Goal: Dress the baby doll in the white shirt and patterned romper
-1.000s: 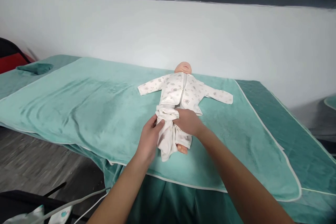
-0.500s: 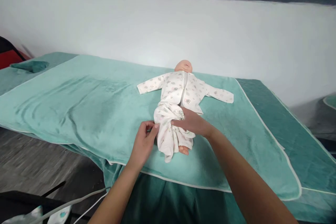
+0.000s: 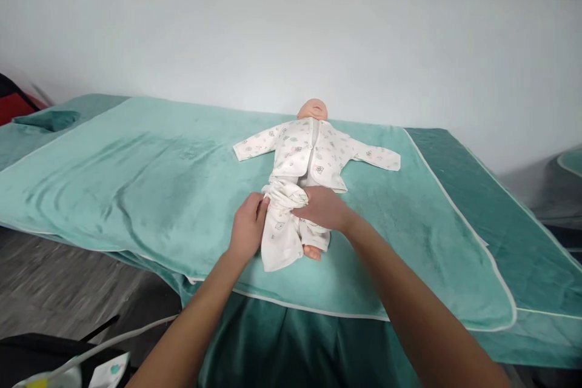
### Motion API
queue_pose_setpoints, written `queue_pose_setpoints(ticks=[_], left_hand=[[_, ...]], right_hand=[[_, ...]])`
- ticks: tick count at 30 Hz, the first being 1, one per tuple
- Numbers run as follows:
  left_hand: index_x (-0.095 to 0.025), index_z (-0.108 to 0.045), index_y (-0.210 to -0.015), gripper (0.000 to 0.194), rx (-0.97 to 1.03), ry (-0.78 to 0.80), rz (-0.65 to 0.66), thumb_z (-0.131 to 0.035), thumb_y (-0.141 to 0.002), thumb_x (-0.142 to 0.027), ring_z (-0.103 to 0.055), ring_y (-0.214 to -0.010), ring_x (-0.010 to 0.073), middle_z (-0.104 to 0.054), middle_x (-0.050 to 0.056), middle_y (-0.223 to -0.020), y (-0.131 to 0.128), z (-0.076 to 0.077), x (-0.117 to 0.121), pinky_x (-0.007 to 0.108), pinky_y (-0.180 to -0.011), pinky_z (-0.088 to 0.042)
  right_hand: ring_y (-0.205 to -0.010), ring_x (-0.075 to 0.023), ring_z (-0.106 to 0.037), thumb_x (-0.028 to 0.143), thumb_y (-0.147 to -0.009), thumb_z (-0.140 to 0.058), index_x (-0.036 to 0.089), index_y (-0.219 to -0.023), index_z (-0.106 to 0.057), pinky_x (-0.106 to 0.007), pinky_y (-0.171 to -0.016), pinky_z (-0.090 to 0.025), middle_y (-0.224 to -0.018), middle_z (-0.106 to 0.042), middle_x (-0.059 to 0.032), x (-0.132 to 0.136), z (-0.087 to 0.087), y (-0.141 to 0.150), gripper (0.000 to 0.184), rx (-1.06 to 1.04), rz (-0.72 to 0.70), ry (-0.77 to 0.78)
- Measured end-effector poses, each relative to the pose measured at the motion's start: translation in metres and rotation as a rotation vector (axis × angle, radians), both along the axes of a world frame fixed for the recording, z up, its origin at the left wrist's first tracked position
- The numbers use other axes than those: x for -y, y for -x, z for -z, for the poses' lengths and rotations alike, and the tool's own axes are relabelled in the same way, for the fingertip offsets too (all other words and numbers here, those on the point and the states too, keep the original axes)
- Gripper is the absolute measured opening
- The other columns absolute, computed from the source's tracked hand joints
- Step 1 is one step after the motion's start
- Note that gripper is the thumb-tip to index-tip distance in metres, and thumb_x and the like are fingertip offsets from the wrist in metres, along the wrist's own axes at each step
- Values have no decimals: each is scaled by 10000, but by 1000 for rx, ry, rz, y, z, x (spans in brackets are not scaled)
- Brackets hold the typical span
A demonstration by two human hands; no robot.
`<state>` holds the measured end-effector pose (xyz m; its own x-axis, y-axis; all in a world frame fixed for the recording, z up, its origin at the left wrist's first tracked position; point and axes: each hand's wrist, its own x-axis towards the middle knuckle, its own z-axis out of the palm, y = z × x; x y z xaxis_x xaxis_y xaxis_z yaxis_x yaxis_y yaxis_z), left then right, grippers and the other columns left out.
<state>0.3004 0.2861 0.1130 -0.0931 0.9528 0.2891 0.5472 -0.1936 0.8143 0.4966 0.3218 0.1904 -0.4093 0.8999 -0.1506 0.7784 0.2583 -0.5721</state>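
A baby doll lies on its back, head toward the wall. It wears a white patterned jacket with both sleeves spread out. White patterned baby pants are bunched around its legs; one bare foot shows at a cuff, while the other foot is hidden in the cloth. At the pants' left edge, my left hand pinches the fabric between thumb and fingers. My right hand grips the gathered waist part on the opposite side, its fingertips partly hidden by cloth.
Under the doll a light green blanket with white edging covers a bed. Darker green cloth shows at the right. A white wall runs behind. Below left are a cable and a black item.
My left hand has moved up along the pants' edge and pulled the fabric upward. The left pant leg now hangs wider and flatter. My right hand keeps its hold.
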Motion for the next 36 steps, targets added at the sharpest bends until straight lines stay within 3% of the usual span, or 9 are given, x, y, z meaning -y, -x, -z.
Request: queue_pose_setpoints(ticks=[8,15,21,24,27,29,33,36], left_hand=[[-231,-489,-811,270,-143,-162,-63,-404,-1033,-357,-513,-753,199,-557,32,-829,-6,1,-51,308,-681,-339],[-232,-477,-859,262,-153,-272,-114,-356,-1042,-376,-503,-781,203,-541,49,-890,-9,5,-70,310,-693,-313],[-231,-511,-842,276,-9,-222,-102,-422,-1016,-426,-512,-777,190,-552,25,-829,-9,-2,-70,297,-745,-365],[-218,-568,-832,348,235,-150,-36,-443,-995,-498,-550,-829,186,-605,30,-840,-5,-4,-72,291,-798,-418],[-192,-645,-846,392,586,-19,48,-540,-928,-561,-584,-849,182,-653,44,-871,2,-3,-81,284,-776,-453],[-181,-676,-840,379,702,57,92,-661,-841,-560,-579,-802,172,-656,37,-836,5,-2,-86,276,-726,-450],[-181,-699,-837,297,718,114,144,-769,-741,-453,-575,-777,153,-670,23,-846,5,0,-90,267,-721,-445],[-189,-714,-892,247,708,76,168,-764,-726,-364,-593,-829,151,-675,23,-896,4,-2,-88,269,-771,-455]], right_hand=[[-743,-185,-621,296,-857,-555,210,-721,-587,-274,-654,-401,-781,-705,-9,-2,6,3,164,-9,109,-69],[-779,-214,-633,280,-893,-488,223,-831,-617,-292,-631,-385,-860,-721,-39,1,13,12,154,-6,226,-131],[-869,-243,-647,284,-916,-487,234,-944,-612,-313,-661,-380,-959,-716,-56,-2,10,13,137,119,249,-291],[-905,-250,-633,315,-922,-531,225,-1005,-592,-325,-696,-393,-1066,-685,-72,-4,13,7,137,160,283,-423],[-996,-261,-611,391,-922,-603,216,-1089,-557,-344,-802,-439,-1123,-643,-89,-3,24,3,247,28,299,-547],[-1057,-261,-591,445,-911,-640,218,-1098,-538,-365,-900,-452,-1127,-621,-92,-2,32,0,311,-130,274,-605],[-1012,-215,-590,428,-971,-536,239,-1159,-485,-352,-894,-495,-1154,-559,-89,-7,40,-10,271,-392,341,-601],[-930,-202,-581,358,-950,-543,235,-1098,-494,-325,-796,-500,-1132,-540,-86,-18,37,-20,198,-352,433,-561]])
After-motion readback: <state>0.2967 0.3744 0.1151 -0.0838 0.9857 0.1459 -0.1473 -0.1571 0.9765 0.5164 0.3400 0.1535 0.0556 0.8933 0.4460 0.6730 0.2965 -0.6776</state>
